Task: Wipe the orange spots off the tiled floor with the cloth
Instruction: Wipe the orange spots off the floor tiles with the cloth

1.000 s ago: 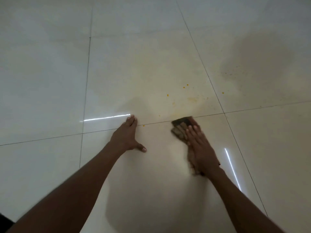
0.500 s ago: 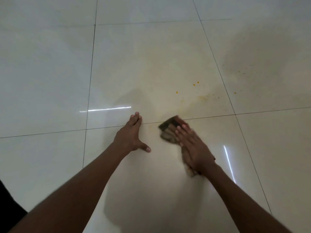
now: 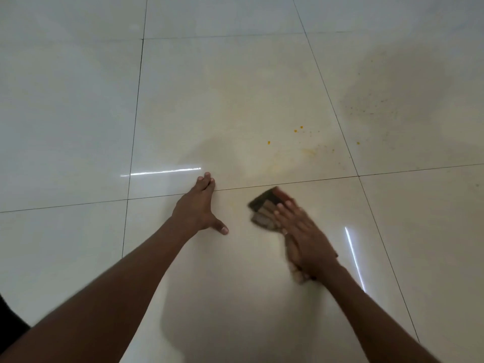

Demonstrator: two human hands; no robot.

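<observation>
Pressed flat under the right hand (image 3: 303,231), the cloth (image 3: 264,209) is held down by straight, spread fingers rather than clenched; that grip is open-palmed, with the brown striped fabric showing beyond the fingertips and a blurred edge of it poking out near the wrist. Both hand and cloth are smeared by motion blur. Just to the left, the left hand (image 3: 196,208) lies palm-down on the tiled floor (image 3: 78,113), fingers together and straight, thumb splayed toward the cloth, grasping nothing; its fingertips cross the grout line (image 3: 392,171) that runs left to right ahead of both hands. Cloth and right hand sit on the near tile, just short of that line. Beyond it, on the next tile, a pale yellowish smear (image 3: 277,166) spreads, and farther on lie the orange spots (image 3: 269,142), a few small dots well apart from the cloth. One more speck (image 3: 357,143) sits on the tile to the right, past a second grout line.
</observation>
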